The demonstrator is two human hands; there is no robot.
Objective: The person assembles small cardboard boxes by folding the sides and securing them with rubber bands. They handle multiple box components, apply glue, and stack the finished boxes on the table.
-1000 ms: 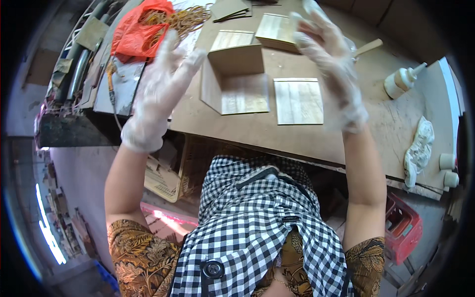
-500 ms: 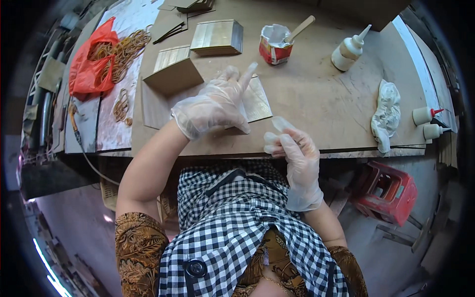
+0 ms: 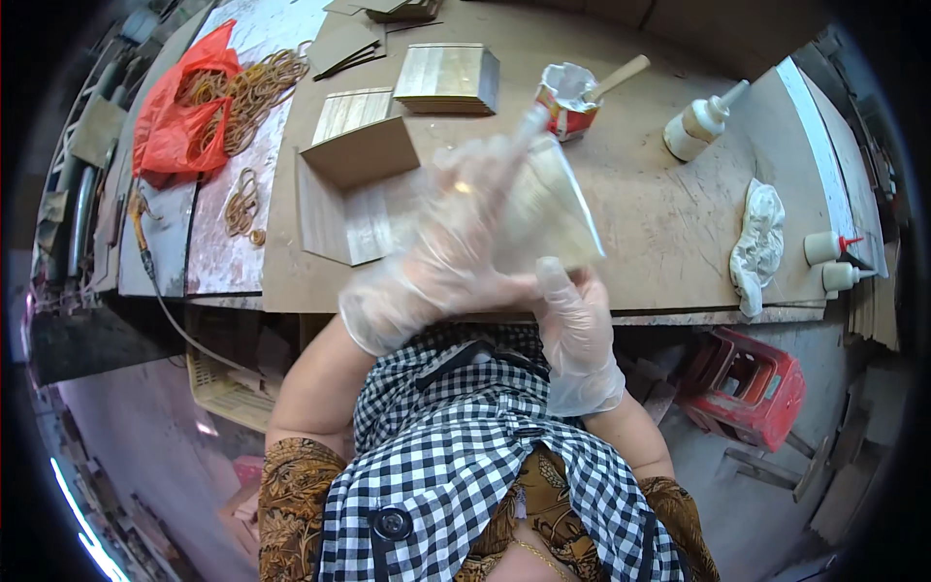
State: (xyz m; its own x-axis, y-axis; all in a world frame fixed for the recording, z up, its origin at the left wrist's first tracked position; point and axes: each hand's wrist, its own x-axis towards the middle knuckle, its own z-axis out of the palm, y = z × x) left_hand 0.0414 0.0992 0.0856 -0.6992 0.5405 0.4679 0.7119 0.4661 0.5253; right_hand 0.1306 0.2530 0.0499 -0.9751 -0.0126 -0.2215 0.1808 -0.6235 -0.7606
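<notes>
- Your left hand [image 3: 441,257] is gloved in thin clear plastic, raised above the near counter [image 3: 669,223] edge, fingers spread and blurred w/ motion; it looks open, palm toward the sheet.
- Your right hand [image 3: 574,335], also gloved, sits just below and right of the left; its thumb and fingers pinch the lower edge of a pale, see-through sheet [image 3: 548,209].
- That sheet is held up off the counter, tilted, between both hands; can't tell if the left hand actually grips it or just rests against it.
- On the counter behind the left hand: a flat wood-veneer panel [image 3: 349,218] w/ a plain brown cardboard box piece [image 3: 361,150] lying across its far end.
- Further back, a striped veneered box [image 3: 448,76], apart from the panel.
- Right of that box: a small red-and-white tub [image 3: 565,97] w/ a wooden stick [image 3: 621,73] leaning out of it.
- Farther right: a squeeze glue bottle [image 3: 700,121] lying tilted, nozzle pointing up-right.
- Near the counter's right end: a crumpled white rag [image 3: 758,242], and just beyond it two small bottles [image 3: 832,262] on their sides.
- Far left: a red plastic bag [image 3: 179,116] w/ a heap of rubber bands [image 3: 254,87] beside it; a few more bands lie loose nearer you.
- Below the counter on your right: a red plastic stool [image 3: 752,383] on the floor.
</notes>
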